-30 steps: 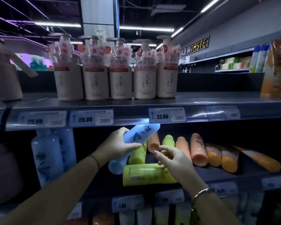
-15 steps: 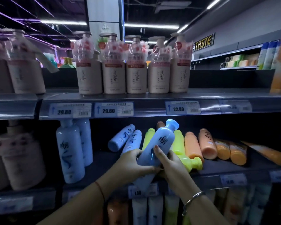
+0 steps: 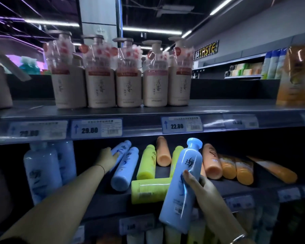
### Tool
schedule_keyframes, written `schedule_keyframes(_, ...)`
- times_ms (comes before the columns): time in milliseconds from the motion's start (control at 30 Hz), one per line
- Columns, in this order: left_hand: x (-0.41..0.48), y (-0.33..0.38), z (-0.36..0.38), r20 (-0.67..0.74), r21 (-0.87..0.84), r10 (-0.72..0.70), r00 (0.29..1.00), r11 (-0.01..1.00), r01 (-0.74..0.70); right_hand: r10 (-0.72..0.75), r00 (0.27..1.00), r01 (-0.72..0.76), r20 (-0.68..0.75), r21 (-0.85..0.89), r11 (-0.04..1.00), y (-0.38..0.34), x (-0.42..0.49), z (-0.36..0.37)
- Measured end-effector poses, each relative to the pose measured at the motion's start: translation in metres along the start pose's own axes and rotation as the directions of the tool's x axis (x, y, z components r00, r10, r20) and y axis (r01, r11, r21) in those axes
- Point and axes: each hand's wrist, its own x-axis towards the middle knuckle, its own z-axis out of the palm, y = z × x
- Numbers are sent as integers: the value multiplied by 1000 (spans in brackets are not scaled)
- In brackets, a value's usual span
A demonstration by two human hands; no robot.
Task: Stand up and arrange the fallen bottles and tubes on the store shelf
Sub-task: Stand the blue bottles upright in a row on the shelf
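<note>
While the right hand [image 3: 200, 189] is holding 1 blue bottle [image 3: 183, 187] nearly upright at the shelf's [image 3: 113, 199] near edge, the left hand [image 3: 108, 158] is closing on 2 fallen blue bottles [image 3: 124, 166] lying near-to-far, left of it.

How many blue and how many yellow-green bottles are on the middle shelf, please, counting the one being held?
Blue bottles: 5 (2 standing, 2 lying, 1 in the right hand)
Yellow-green bottles: 3
Total: 8

Price tags [image 3: 96, 128] on shelf edge: 29.00, 22.80; wall sign [image 3: 206, 49]: TASTE.
</note>
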Motion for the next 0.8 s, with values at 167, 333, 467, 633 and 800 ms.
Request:
schedule_keyframes(167, 12, -3, 0, 129, 64, -132, 983, 990, 125, -5, 1000, 6, 22, -39, 999, 0, 8, -17)
schedule_keyframes(333, 2, -6, -9, 234, 102, -142, 962, 987, 120, 4, 998, 1, 61, -78, 997, 1, 11, -16)
schedule_keyframes(467, -12, -3, -24, 313, 240, -210, 926, 961, 137, 0, 995, 14, 101, -134, 991, 2, 11, -5)
schedule_keyframes(633, -49, -10, -35, 292, 141, -220, 931, 973, 185, 8, 984, 16, 178, -131, 991, 5, 2, 18)
schedule_keyframes(800, -92, -21, -32, 53, -227, -120, 991, 965, 129, 17, 963, 17, 267, -121, 992, 0, -4, 47)
